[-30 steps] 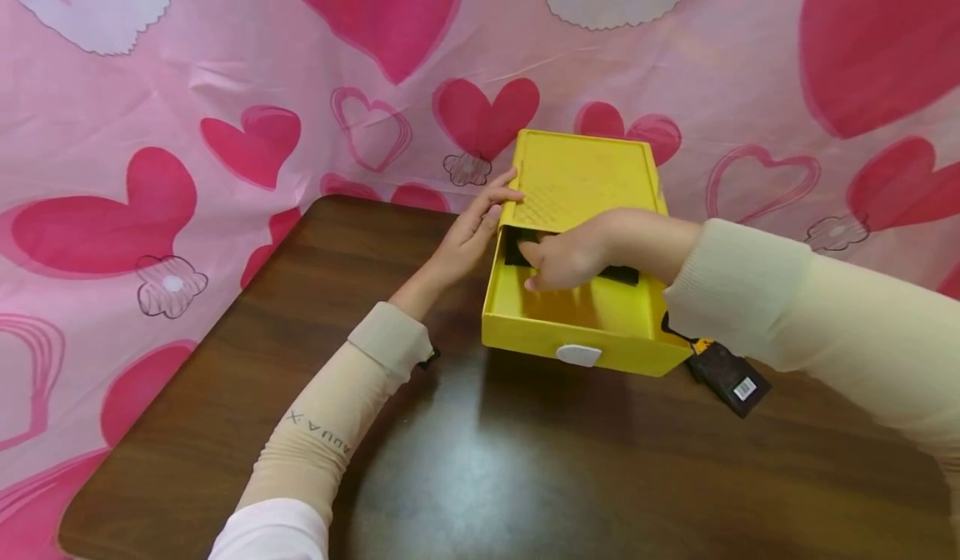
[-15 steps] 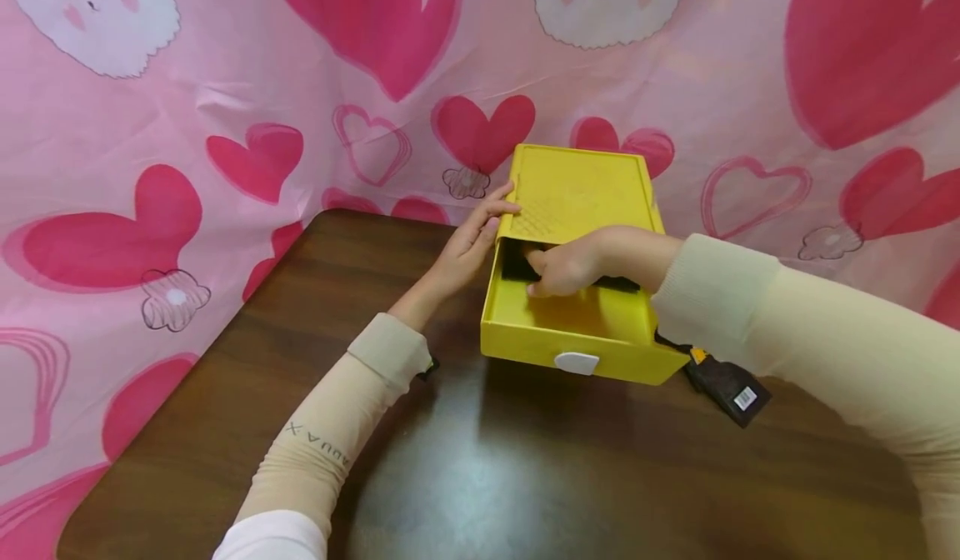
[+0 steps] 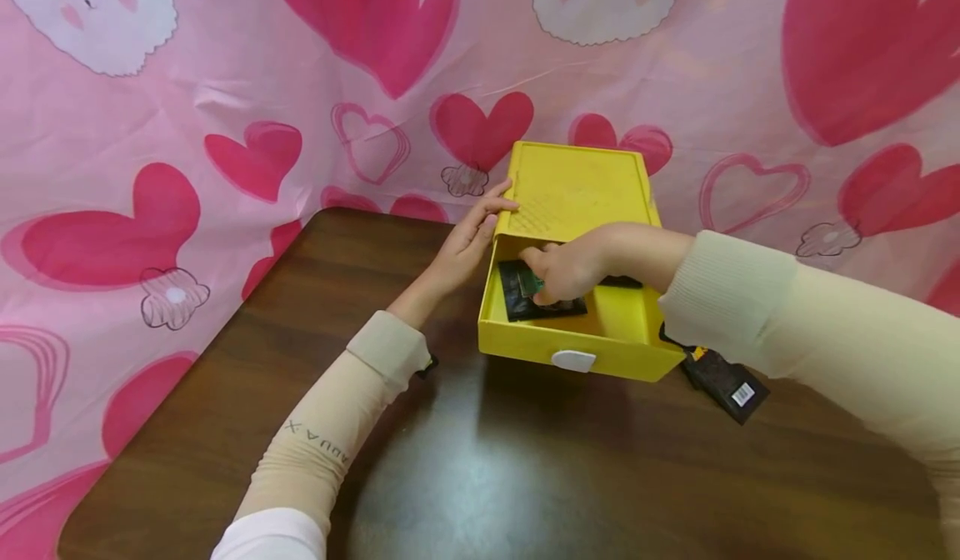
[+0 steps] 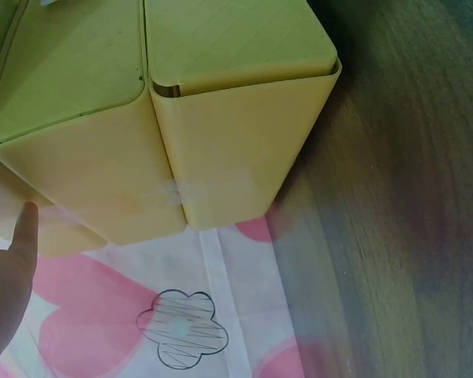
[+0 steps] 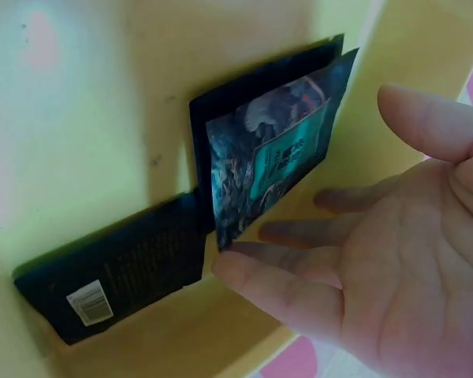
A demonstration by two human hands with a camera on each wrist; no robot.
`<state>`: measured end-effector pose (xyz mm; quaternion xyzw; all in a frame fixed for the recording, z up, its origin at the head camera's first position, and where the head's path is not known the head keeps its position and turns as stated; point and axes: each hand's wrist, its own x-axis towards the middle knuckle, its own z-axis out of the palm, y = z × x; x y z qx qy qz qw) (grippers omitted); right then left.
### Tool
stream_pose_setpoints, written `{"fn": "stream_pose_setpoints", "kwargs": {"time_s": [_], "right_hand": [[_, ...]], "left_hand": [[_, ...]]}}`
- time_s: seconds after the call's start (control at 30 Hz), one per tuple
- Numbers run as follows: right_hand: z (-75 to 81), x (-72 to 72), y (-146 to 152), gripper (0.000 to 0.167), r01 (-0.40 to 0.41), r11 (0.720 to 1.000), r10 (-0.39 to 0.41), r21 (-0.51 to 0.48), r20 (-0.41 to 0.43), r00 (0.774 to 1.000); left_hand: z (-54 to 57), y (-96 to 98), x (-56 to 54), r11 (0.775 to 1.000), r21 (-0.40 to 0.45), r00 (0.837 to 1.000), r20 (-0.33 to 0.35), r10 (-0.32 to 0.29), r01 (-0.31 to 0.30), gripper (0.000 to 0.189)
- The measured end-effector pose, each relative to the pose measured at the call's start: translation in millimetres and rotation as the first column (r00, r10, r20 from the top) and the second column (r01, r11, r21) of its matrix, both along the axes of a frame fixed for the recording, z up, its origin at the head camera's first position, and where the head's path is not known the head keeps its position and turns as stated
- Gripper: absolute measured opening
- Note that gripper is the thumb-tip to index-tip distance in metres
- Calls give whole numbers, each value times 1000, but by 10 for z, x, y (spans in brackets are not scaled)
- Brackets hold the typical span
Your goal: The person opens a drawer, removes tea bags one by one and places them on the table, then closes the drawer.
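My right hand (image 3: 573, 272) reaches into the pulled-out drawer (image 3: 551, 335) of a yellow drawer box (image 3: 581, 189). In the right wrist view its fingers are extended and the thumb stands apart, with a fingertip right at the lower corner of a dark sachet with a green label (image 5: 288, 153). In the head view that sachet (image 3: 525, 300) shows at the drawer's left, partly hidden under the hand. Another dark sachet stands close behind it, and a third dark sachet (image 5: 118, 276) has a barcode. My left hand (image 3: 465, 247) rests straight-fingered against the box's left side.
A white handle (image 3: 573, 361) sits on the drawer's front. Right of the box, a black packet with a barcode (image 3: 727, 385) lies on the brown wooden table (image 3: 450, 460). Behind hangs a pink cloth (image 3: 262, 52) with hearts. The left wrist view shows yellow casings (image 4: 244, 150) side by side.
The green-labelled sachet has come into view and now tips forward in the drawer's left part, under my right fingers. My left hand keeps its place on the box.
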<state>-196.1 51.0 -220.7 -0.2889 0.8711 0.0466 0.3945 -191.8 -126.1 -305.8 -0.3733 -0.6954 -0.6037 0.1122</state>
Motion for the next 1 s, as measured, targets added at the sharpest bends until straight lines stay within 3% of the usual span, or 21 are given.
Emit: {"fn": "stream_pose_setpoints", "kwargs": {"time_s": [0.2,0.4,0.73,0.87,1.0], "right_hand": [[27,11,-51,81,-7,998,9,55,-19,1000],[47,54,-70,80,-90,994,92,63,-36,995],[222,202,-64,55,-166,982,168,-93,16,986],[306,256,-36,49,-117,984,120,-137,12,993],[318,215,7,44,25,983,-7,-183,99,995]], "left_hand": [[1,13,-6,1000,2,1000,7,-11,11,28],[28,11,-14,1000,2,1000,2,3,-3,27],[-3,-5,11,1000,-7,1000,21,2,-2,27],[-4,-7,12,1000,-7,1000,10,14,-14,27],[1,-3,10,1000,-8,1000,8,19,-19,26]]}}
